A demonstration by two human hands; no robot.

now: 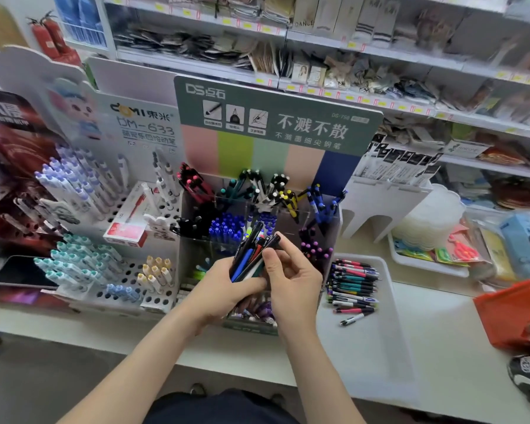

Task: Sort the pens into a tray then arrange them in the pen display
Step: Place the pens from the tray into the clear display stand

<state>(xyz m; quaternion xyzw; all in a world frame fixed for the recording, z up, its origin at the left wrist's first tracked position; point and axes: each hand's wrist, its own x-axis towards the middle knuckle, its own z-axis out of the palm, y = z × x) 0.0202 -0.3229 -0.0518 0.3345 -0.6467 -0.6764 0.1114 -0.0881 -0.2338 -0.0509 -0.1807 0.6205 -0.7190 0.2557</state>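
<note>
Black pen (pixel 273 242) is pinched by right hand (pixel 291 278) above mixed pen bundle (pixel 248 260) gripped in left hand (pixel 224 289), likely for white tray (pixel 367 359) right of both hands.

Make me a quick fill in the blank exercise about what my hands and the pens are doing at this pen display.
1. The left hand grips a bundle of ____ in front of the pen display.
2. The right hand pinches the topmost pen, whose barrel is ____.
3. Sorted pens lie in the white tray on the ____ side of the display.
Missing words: pens; black; right.
</note>
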